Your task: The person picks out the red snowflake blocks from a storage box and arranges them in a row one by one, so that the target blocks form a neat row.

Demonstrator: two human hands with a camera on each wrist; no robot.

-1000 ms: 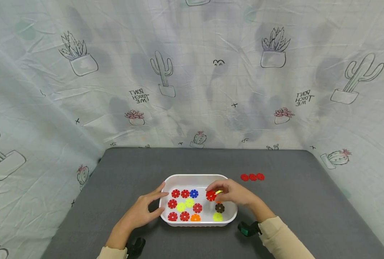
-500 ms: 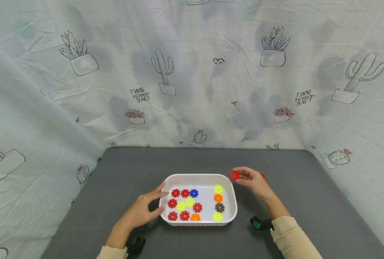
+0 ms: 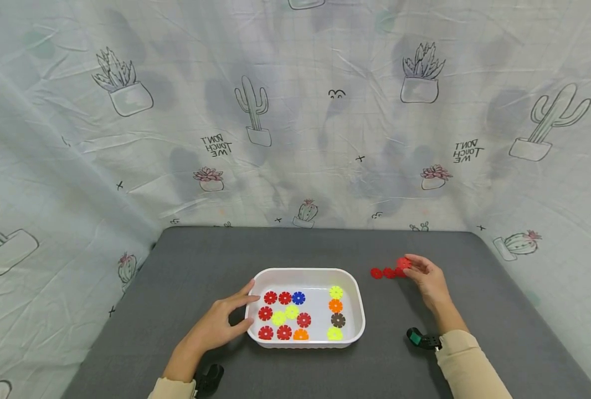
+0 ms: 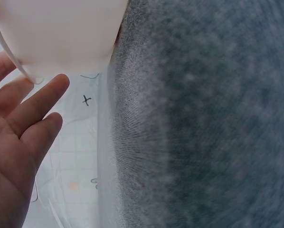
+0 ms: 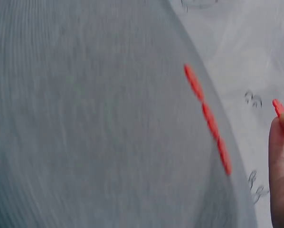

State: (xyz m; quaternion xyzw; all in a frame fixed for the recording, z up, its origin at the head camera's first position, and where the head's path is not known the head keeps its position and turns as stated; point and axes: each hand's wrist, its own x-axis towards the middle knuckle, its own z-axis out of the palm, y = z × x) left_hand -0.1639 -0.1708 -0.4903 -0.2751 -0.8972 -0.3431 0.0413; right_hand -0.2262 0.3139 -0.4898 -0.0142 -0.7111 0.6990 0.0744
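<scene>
A white tray (image 3: 357,310) sits on the grey table (image 3: 305,249) with several flower-shaped discs in it, red, yellow, blue, orange and brown. My left hand (image 3: 220,324) rests with straight fingers against the tray's left wall (image 4: 52,52). My right hand (image 3: 425,274) pinches a red disc (image 3: 402,262) just above the right end of a row of red discs (image 3: 387,272) lying on the table, right of the tray. In the right wrist view the row of red discs (image 5: 207,118) shows edge-on, with the held disc (image 5: 278,107) at my fingertip.
A printed cactus cloth (image 3: 295,111) hangs behind and on both sides of the table. The grey surface spreads to the left, back and right of the tray.
My right hand lifted a red disc out of the tray and carried it right to the row of red discs on the table. The left hand stayed on the tray.
</scene>
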